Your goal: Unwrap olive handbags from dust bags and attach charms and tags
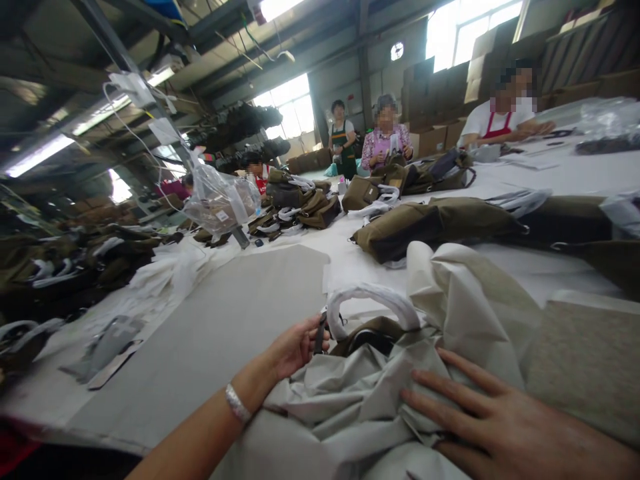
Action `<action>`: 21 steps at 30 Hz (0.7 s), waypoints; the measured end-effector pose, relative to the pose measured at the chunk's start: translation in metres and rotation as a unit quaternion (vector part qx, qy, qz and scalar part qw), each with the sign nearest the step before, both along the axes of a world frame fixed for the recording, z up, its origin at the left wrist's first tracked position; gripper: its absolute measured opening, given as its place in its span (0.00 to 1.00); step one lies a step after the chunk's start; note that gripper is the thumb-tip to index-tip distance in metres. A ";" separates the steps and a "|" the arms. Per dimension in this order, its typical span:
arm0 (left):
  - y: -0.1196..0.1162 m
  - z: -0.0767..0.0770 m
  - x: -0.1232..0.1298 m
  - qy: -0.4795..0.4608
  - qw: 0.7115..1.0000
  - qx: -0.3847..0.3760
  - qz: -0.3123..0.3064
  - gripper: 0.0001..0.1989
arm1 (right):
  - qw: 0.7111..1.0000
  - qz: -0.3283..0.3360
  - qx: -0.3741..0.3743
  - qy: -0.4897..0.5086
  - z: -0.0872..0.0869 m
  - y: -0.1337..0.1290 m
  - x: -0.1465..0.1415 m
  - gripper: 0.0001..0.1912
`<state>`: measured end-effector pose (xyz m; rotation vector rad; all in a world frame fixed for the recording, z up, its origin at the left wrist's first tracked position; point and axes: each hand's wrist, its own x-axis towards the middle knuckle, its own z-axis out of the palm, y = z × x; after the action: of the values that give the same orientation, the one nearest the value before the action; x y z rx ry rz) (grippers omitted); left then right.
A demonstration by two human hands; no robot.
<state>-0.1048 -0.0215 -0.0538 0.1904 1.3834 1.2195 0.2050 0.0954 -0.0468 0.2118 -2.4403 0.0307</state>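
An olive handbag (383,325) lies in front of me, with an open zipper at its top and a white-wrapped handle (373,293) standing up. Crumpled pale grey sheeting (350,393), cloth or paper, bunches around the bag and hides most of it. My left hand (300,345) pinches a dark strap (320,333) with a metal fitting at the bag's left side. Fingers spread, my right hand (470,403) lies flat on the sheeting to the right of the bag.
Olive bags (440,223) lie across the table behind, and several more are piled (300,203) farther back. A grey board (215,320) covers the table at left. Plastic bags (215,197) hang from a post. Co-workers (387,140) are on the far side.
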 end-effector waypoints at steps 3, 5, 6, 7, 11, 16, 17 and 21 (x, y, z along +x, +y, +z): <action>0.014 -0.014 -0.008 0.005 0.998 -0.001 0.057 0.17 | 1.000 -0.007 0.003 0.011 -0.001 0.000 -0.002 0.22; 0.021 -0.014 -0.011 0.028 0.995 0.018 0.090 0.15 | 1.000 -0.013 0.002 0.015 -0.004 0.001 -0.003 0.21; 0.023 -0.011 -0.011 0.045 0.993 0.034 0.106 0.13 | 1.000 -0.010 0.005 0.014 -0.005 0.002 -0.002 0.21; 0.022 -0.006 -0.011 0.065 0.989 0.057 0.121 0.10 | 1.000 -0.008 0.007 0.009 -0.005 0.003 -0.002 0.20; 0.003 0.029 -0.002 0.153 0.957 0.183 0.164 0.13 | 0.999 0.013 0.027 -0.039 0.006 0.009 0.000 0.13; -0.031 0.070 0.017 0.366 0.886 0.286 -0.008 0.12 | 0.995 0.030 0.003 -0.092 0.008 0.016 -0.006 0.10; -0.034 0.077 0.021 0.407 0.866 0.280 -0.079 0.12 | 0.996 0.027 -0.010 -0.083 0.006 0.016 -0.008 0.10; -0.024 0.103 0.039 0.504 0.760 0.238 -0.333 0.16 | 0.995 0.028 -0.018 -0.098 0.005 0.014 -0.013 0.09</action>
<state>-0.0662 -0.0451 0.0494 1.7666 1.5949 0.7944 0.1924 0.1090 -0.0423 0.2718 -2.6270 0.1256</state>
